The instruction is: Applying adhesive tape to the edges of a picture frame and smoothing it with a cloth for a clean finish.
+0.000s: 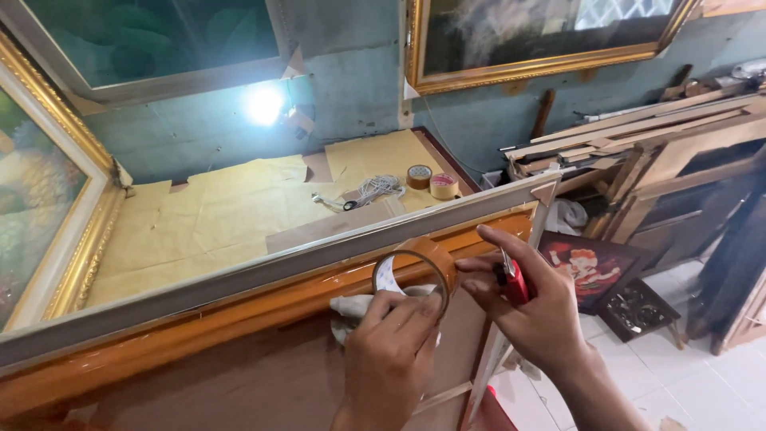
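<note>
Head view: brown translucent tape roll (416, 267)

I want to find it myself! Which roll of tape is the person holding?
Look at the long orange frame across the middle. At its right end, the left hand holds up a brown tape roll beside the right hand. The two other rolls lie far back on the paper-covered table.
</note>
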